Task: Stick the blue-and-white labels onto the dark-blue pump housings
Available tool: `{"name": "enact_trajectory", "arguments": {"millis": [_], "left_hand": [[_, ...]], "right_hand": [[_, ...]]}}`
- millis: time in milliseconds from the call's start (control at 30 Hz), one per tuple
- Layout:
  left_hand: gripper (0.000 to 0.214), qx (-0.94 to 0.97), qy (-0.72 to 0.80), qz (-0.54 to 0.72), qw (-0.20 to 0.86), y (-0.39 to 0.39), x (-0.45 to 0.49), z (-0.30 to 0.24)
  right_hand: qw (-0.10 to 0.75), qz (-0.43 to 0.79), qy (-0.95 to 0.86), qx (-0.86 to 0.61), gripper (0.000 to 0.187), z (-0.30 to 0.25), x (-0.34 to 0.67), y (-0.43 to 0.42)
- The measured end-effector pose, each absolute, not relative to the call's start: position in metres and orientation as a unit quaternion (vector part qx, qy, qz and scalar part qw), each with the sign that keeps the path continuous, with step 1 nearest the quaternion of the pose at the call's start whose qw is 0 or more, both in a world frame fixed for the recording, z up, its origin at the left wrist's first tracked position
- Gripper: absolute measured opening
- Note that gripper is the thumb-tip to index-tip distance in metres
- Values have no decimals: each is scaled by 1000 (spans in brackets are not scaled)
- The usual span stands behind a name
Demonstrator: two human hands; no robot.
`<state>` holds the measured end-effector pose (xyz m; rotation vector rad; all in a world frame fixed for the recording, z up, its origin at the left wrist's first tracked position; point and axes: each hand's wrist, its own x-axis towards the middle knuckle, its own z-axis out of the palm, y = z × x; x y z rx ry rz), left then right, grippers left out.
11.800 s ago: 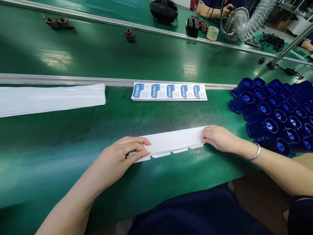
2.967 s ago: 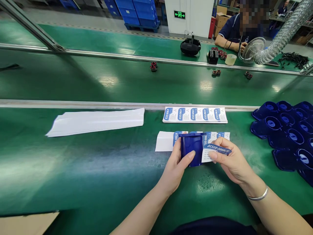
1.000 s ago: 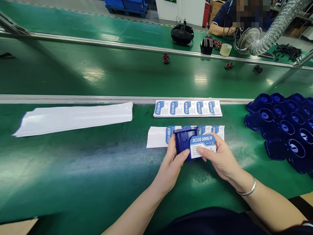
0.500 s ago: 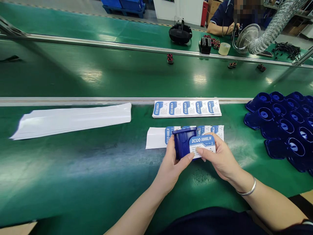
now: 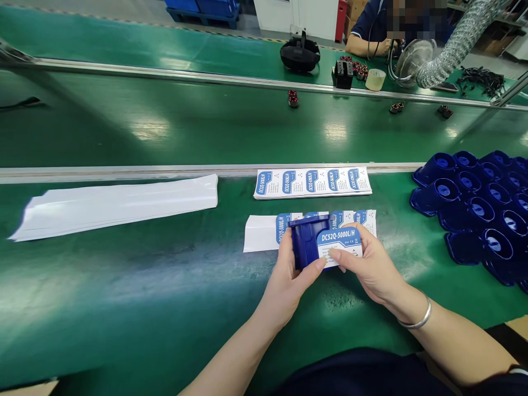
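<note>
My left hand [image 5: 289, 278] grips a dark blue plastic housing [image 5: 306, 242] from its left side, a little above the green table [image 5: 144, 286]. My right hand [image 5: 368, 268] presses its fingers on a blue and white label [image 5: 339, 243] reading DC52Q-5000L/H that lies on the housing's face. Just behind the housing lies a label sheet [image 5: 264, 232], part peeled to bare white backing at its left end. A stack of full label sheets [image 5: 312, 182] lies farther back by the metal rail.
A heap of several blue housings [image 5: 478, 209] fills the right side. White backing strips [image 5: 115, 203] lie at the left. Beyond the rail [image 5: 124, 171] a conveyor belt carries small red parts [image 5: 292, 98]. Another person [image 5: 371, 33] works at the far side near a flexible duct [image 5: 449, 49].
Since three seconds ago the label has gone from hanging loose in my right fingers to lying flat on the housing. Over the last second my hands barely move.
</note>
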<state>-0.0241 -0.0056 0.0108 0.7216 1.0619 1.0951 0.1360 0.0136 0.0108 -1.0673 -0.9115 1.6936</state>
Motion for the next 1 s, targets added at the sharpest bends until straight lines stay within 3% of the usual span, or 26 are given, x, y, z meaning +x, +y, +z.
{"name": "enact_trajectory", "arguments": {"millis": [633,1000], "left_hand": [[87,289,475,489,672,-5,-23,12],[69,229,490,507,672,-1,-21,12]], "right_hand": [[447,680,-379,-440,34,12,134,13],[432,660,-411,-456,29,7,129,7]]}}
